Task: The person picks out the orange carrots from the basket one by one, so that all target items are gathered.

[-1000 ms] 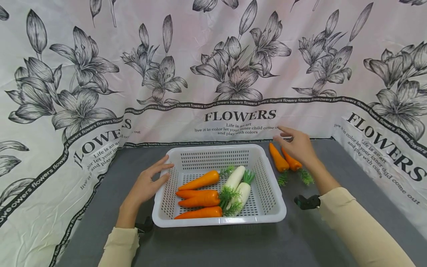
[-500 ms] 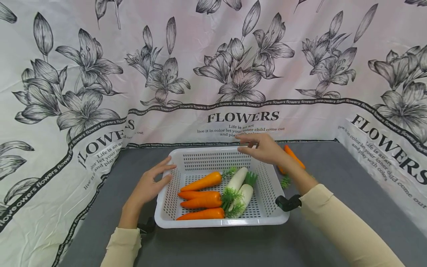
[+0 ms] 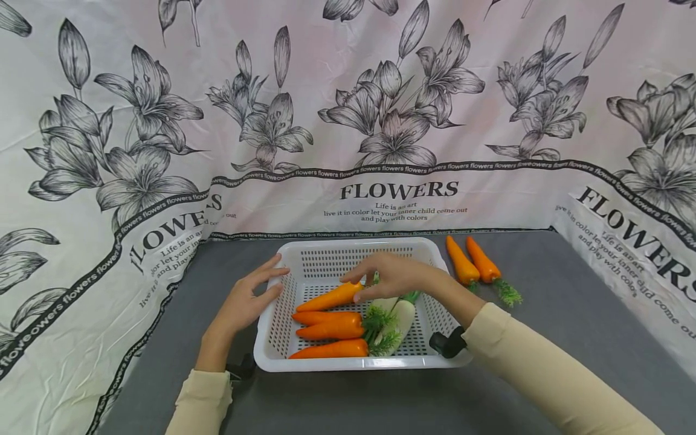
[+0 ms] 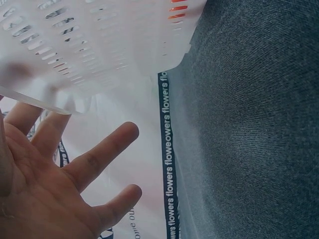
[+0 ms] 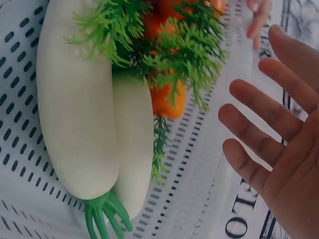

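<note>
A white plastic basket (image 3: 348, 364) holds several orange carrots (image 3: 334, 326) with feathery green tops and two white radishes (image 3: 401, 320). My left hand (image 3: 241, 302) touches the basket's left rim with extended fingers; in the left wrist view, its spread fingers (image 4: 102, 154) partly pass behind the rim. Above the basket's contents hovers my right hand (image 3: 394, 275), thumb and fingers apart, near the uppermost carrot (image 3: 326, 299). It covers part of one radish. The right wrist view shows this hand (image 5: 279, 129) holding nothing, away from the radishes (image 5: 77, 99).
Two more carrots (image 3: 462, 261) lie on the grey table (image 3: 348, 405) to the right of the basket, at the back. A white flower-printed cloth (image 3: 304, 205) hangs behind and along both sides. Dark wrist cameras (image 3: 448, 342) project beneath the wrists.
My right hand has moved left from over the two loose carrots, across the basket's right side, to above the vegetables inside. My left hand has stayed at the left rim.
</note>
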{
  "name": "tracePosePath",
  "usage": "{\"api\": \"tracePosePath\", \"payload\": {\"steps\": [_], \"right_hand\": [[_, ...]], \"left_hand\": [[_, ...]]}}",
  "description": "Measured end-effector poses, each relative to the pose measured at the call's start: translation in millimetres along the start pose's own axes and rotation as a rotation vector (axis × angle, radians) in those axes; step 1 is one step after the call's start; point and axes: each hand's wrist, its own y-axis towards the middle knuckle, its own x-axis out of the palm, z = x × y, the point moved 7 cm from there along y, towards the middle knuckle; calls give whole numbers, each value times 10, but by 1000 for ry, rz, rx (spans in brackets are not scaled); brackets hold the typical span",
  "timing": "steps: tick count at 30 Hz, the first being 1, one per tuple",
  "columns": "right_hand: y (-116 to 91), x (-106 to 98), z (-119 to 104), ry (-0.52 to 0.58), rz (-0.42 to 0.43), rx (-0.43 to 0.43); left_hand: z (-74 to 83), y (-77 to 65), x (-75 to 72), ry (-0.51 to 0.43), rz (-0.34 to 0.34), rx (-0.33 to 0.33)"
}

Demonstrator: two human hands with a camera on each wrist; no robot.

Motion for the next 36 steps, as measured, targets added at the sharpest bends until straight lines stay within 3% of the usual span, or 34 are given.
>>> {"api": "tracePosePath", "payload": {"steps": [7,12,17,29,36], "right_hand": [[128,204,-86,-8,-158,-9],[201,315,-134,13,-229,-33],[256,417,-132,-37,-300,0],[267,463,-153,-36,-343,37],[261,495,-146,13,-363,11]], "left_hand": [[13,1,-2,6,-1,8],[21,-3,-8,4,2,10],[27,-2,-5,1,-2,11],[27,2,-15,-7,3,12],[17,-7,-9,-1,2,10]]}}
